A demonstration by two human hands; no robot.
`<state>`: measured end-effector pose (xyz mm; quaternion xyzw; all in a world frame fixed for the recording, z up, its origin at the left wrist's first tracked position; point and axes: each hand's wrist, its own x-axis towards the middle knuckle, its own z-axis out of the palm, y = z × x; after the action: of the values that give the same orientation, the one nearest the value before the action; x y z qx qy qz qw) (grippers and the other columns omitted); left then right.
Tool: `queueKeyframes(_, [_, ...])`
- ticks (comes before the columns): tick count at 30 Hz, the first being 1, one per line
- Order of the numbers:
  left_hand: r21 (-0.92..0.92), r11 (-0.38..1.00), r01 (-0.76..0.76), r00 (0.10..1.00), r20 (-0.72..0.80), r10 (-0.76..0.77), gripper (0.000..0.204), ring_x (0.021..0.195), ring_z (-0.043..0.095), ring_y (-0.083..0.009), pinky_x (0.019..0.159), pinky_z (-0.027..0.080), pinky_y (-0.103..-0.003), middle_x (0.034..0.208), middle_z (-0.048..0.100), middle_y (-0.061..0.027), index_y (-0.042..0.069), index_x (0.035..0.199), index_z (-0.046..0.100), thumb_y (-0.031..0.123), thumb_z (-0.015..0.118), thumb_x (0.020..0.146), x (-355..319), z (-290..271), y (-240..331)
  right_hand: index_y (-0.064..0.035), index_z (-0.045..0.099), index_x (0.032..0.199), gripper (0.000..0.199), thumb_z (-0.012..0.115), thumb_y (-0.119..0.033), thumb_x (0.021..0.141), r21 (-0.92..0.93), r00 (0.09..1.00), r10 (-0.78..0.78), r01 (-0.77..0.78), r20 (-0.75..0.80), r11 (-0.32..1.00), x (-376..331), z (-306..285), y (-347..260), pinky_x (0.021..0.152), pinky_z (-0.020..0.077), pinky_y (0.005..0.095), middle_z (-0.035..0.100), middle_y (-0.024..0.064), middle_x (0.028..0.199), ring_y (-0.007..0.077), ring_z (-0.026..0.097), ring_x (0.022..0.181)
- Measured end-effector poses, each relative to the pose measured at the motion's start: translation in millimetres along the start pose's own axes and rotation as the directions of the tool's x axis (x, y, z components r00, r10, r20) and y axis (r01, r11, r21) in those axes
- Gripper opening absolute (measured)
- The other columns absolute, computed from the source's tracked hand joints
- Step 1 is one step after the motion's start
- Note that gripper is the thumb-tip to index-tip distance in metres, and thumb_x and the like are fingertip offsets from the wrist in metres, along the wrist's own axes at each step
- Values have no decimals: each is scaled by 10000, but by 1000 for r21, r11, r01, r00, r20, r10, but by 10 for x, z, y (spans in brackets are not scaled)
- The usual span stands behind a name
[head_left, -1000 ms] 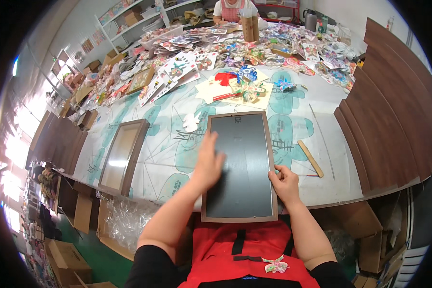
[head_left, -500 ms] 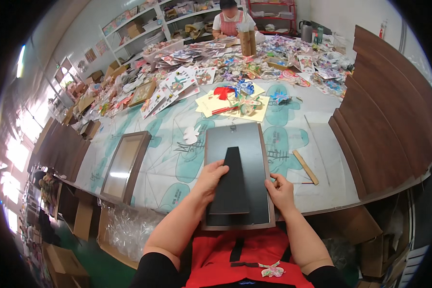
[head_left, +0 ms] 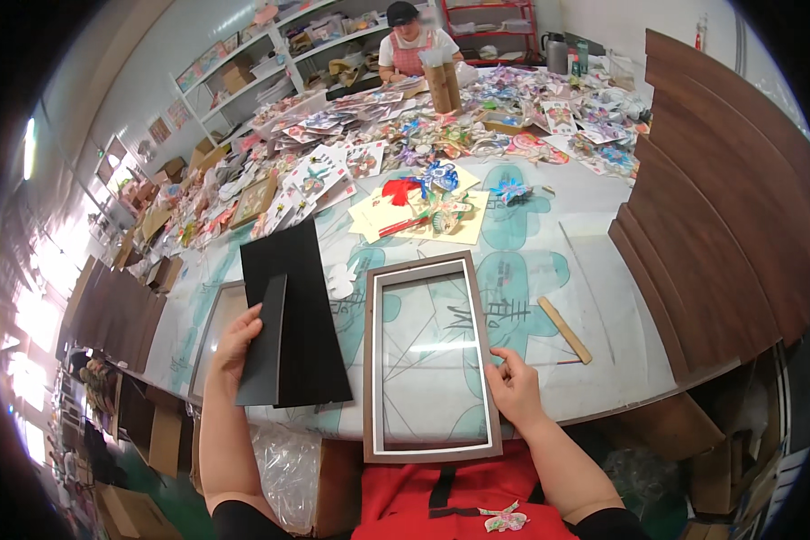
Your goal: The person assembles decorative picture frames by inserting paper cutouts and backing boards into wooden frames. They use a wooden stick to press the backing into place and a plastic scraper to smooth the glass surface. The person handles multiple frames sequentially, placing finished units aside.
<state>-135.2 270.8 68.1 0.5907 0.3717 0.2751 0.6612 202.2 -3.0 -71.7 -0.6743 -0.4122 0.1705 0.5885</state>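
Note:
My left hand (head_left: 238,337) grips a black picture-frame backing board (head_left: 313,333) by its fold-out stand, with the board raised and tilted over the left of the table. In front of me lies a brown picture frame (head_left: 374,360) with a white inner edge; the tabletop shows through its pane. My right hand (head_left: 515,387) is closed at the right side of this frame, thumb and forefinger at its edge. A second frame (head_left: 209,337) lies at the left, partly hidden behind the board and my left hand.
A flat wooden strip (head_left: 565,330) lies right of the frame. Yellow cards (head_left: 466,229) with paper figures lie beyond it. Stacked brown frames rise at the right (head_left: 711,207) and left (head_left: 117,310). A person (head_left: 414,45) sits across the table behind heaped paper pieces.
The backing board has come off the frame and moved left in my left hand, uncovering the frame's inside. My right hand stays at the frame's right side.

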Motion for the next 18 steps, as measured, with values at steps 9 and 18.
queueKeyframes(9, [986, 143, -83, 889, 8, 457, 426, 1096, 496, -387, 961, 391, -407, 1135, 557, -216, -19, 1182, 519, 77, 611, 778, 869, -9, -342, -11, 575, 1025, 234, 615, -124, 824, 5, 998, 63, -63, 12, 998, 41, -12, 21, 434, 373, 298, 514, 82, 523, 163, 493, 426])
queueKeyframes(18, [942, -16, -334, 942, 333, -33, 383, 1131, 490, -371, 945, 415, -395, 1185, 532, -202, 20, 1144, 543, 23, 546, 761, 2203, 1039, -709, 17, 574, 1012, 198, 590, -45, 824, 27, 991, 130, -131, 29, 991, 78, -7, -124, 440, 332, 204, 491, -7, 529, 33, 412, 468])
